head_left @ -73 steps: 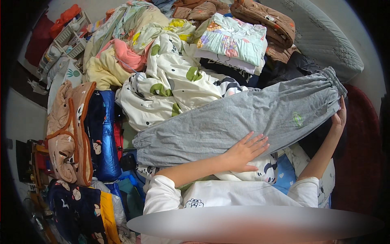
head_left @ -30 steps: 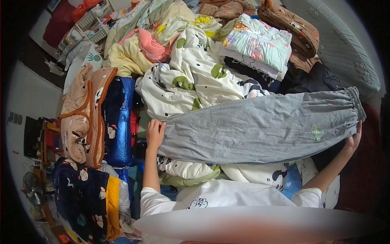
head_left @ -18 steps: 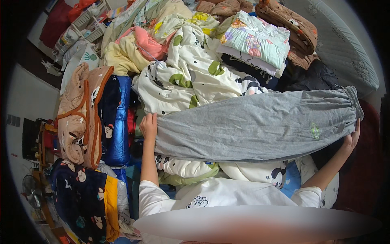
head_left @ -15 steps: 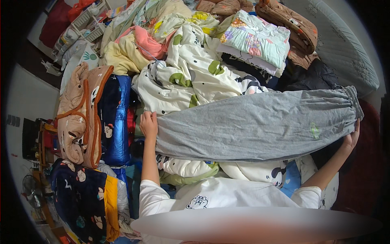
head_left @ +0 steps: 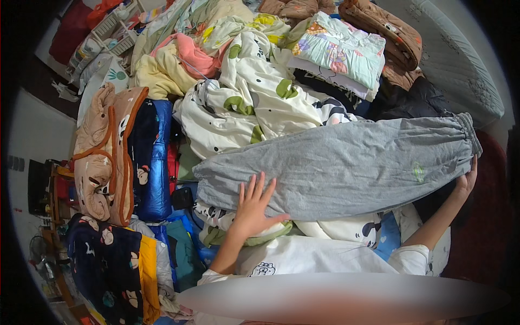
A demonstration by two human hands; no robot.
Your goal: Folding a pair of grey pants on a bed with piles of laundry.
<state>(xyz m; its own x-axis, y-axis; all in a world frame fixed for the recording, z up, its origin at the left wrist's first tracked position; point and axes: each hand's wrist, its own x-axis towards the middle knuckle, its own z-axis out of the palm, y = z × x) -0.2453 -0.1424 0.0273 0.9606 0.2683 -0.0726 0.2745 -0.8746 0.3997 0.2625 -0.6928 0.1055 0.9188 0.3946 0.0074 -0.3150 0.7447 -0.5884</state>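
Note:
A pair of grey sweatpants (head_left: 330, 168), folded lengthwise, lies stretched across the pile in front of me. Its gathered elastic waistband (head_left: 470, 135) is at the right, and a small green mark shows near that end. My left hand (head_left: 257, 203) lies flat with fingers spread on the near edge of the pants, toward the left end. At the far right, my right hand (head_left: 467, 176) grips the waistband's near corner, its fingers partly hidden by the cloth. Beneath and beyond the pants is a crumpled white fabric with green and black spots (head_left: 260, 103).
A folded stack of clothes (head_left: 341, 51) stands behind the pants. At left are a folded brown quilted garment (head_left: 103, 157), a blue shiny item (head_left: 157, 168) and a dark patterned blanket (head_left: 103, 265). A pale mattress (head_left: 460, 59) leans at the far right.
My left hand has let go of the pants' left end and moved right and nearer, spreading flat on the cloth. That end now lies loose. My right hand has stayed at the waistband.

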